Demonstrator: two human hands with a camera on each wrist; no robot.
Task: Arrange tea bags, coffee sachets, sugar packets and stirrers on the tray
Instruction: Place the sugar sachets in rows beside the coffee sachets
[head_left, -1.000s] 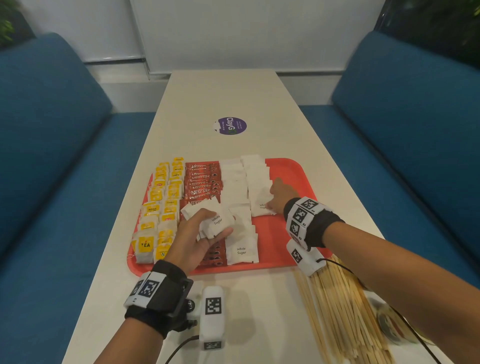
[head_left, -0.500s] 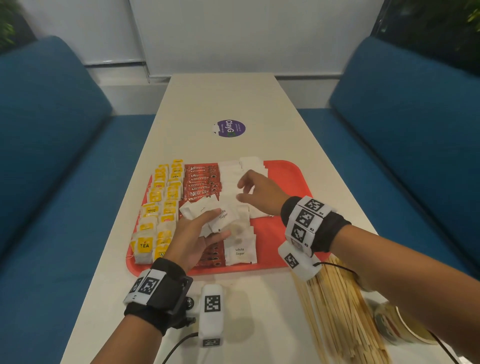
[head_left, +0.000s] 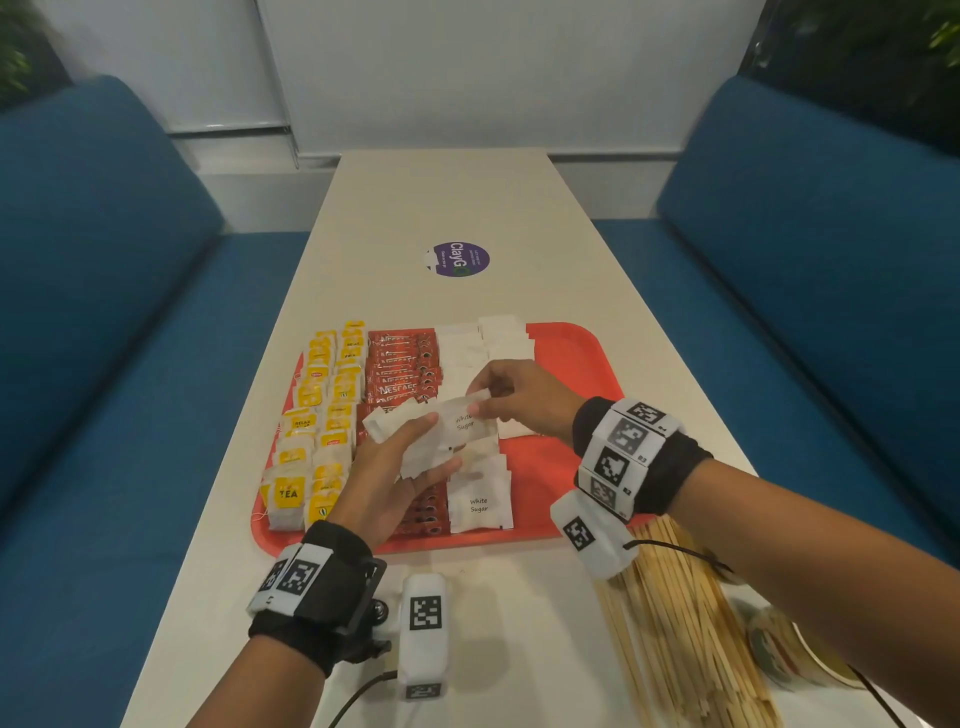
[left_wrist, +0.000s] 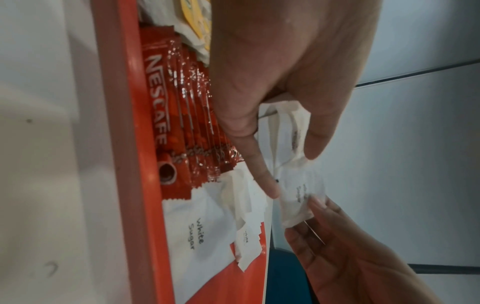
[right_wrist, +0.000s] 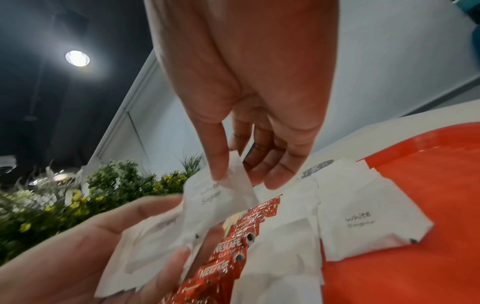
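Note:
A red tray (head_left: 571, 358) carries columns of yellow tea bags (head_left: 317, 415), red coffee sachets (head_left: 400, 369) and white sugar packets (head_left: 480, 506). Above its middle, my left hand (head_left: 395, 467) grips a small stack of sugar packets (head_left: 415, 441) between thumb and fingers. My right hand (head_left: 514, 395) pinches the far end of the top packet (head_left: 462, 415) of that stack. In the right wrist view thumb and forefinger pinch the packet (right_wrist: 221, 189). In the left wrist view that packet (left_wrist: 298, 197) shows between both hands. Wooden stirrers (head_left: 675, 623) lie off the tray.
The stirrers lie in a loose pile on the table at the near right, beside a paper cup (head_left: 795, 654). A purple round sticker (head_left: 460, 259) marks the table beyond the tray. Blue bench seats (head_left: 104, 312) flank the table on both sides.
My right hand left the sugar column at the tray's right, swung left and took the top packet of the stack in my left hand. The left hand stayed almost still.

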